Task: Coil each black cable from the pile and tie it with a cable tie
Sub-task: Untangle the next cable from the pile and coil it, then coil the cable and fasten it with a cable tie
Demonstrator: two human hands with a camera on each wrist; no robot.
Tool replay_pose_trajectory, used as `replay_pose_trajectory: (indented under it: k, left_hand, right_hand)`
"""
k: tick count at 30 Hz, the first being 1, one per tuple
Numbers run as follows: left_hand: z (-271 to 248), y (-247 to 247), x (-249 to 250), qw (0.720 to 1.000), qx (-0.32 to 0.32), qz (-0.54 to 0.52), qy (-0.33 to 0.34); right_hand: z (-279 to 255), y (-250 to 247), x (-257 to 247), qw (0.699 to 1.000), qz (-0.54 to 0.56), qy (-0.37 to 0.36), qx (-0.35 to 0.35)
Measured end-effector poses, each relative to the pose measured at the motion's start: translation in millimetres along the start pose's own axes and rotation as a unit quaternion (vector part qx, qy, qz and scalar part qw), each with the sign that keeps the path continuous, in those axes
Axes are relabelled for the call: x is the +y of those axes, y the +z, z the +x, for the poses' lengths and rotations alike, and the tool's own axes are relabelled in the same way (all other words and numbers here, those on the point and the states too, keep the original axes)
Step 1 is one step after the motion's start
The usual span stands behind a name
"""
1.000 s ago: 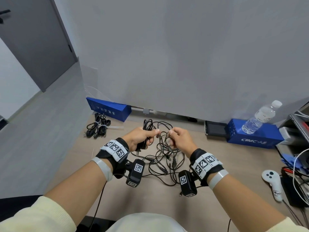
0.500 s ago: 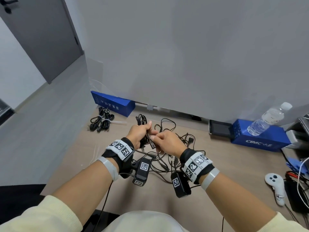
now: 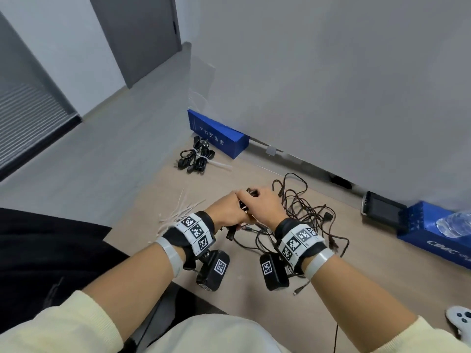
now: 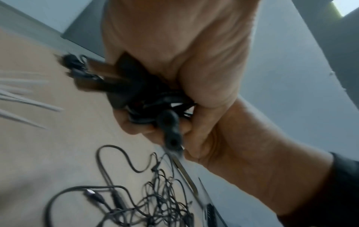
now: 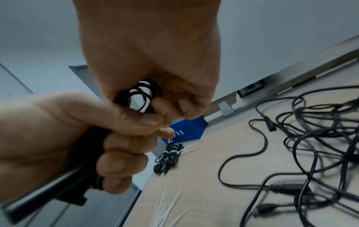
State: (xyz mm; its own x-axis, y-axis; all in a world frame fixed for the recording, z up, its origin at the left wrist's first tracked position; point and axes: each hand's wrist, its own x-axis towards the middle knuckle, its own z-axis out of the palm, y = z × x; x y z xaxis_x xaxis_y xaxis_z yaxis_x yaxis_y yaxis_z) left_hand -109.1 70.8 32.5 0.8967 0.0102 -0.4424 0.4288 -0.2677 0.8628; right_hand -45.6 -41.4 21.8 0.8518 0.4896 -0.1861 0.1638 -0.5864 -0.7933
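**Together, both hands clasp a coiled black cable**

Both hands meet over a tan tabletop, pressed close to one another. The left hand [image 3: 226, 211] has its fingers curled around a bunched coil of black cable [image 5: 142, 95], gripping it in a fist. The right hand [image 3: 265, 207] closes over the top of the same coil, its fingertips pinching the loops where they stick out above the left thumb. A plug end [image 4: 170, 130] hangs below the two hands.

Just to the right of the hands, and beneath the right wrist, lies the loose pile of tangled black cables [image 3: 305, 215], resting on the table. Just left of the left wrist a scatter of white cable ties [image 3: 178, 212] is spread on the surface. Farther away, beyond the left hand, sits a finished bundle of black cable [image 3: 195, 157] bound with white ties, and just behind it a blue box [image 3: 216, 133] stands against the grey wall. Well off to the right of the right hand are a second blue box [image 3: 433, 233] with a water bottle [image 3: 456, 224] on it.
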Motion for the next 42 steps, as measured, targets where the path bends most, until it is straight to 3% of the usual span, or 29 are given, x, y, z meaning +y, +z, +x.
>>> replay_pose_trajectory:
  k: [6, 13, 17, 21, 24, 27, 30, 35, 42]
  left_hand:
    - [-19, -39, -54, 0.983, 0.035, -0.13, -0.127]
    - [-41, -89, -105, 0.924, -0.029, -0.329, -0.193]
    - [-44, -113, -117, 0.912, -0.052, -0.35, -0.207]
    - [-35, -132, -139, 0.92, 0.015, -0.326, -0.219]
    - [-31, -145, -157, 0.905, 0.091, -0.351, -0.222]
    - [-29, -164, -180, 0.859, 0.195, -0.401, -0.251]
    - [-30, -176, -197, 0.818, 0.266, -0.433, -0.27]
    - [-33, -179, -212, 0.794, 0.283, -0.461, -0.278]
    - [-43, -180, -221, 0.796, 0.281, -0.455, -0.284]
  right_hand:
    - [17, 54, -3, 0.993, 0.077, 0.041, -0.08]
    - [46, 118, -28, 0.981, 0.116, 0.011, -0.155]
    - [65, 142, -39, 0.972, 0.135, -0.004, -0.191]
    - [87, 177, -41, 0.964, 0.149, 0.024, -0.22]
    - [102, 192, -44, 0.962, 0.112, 0.043, -0.244]
    - [120, 199, -37, 0.968, 0.058, 0.079, -0.232]
    - [133, 203, -18, 0.966, -0.091, 0.058, -0.233]
    - [136, 214, -7, 0.926, -0.251, 0.028, -0.28]
    - [136, 240, -11, 0.915, -0.28, -0.02, -0.288]
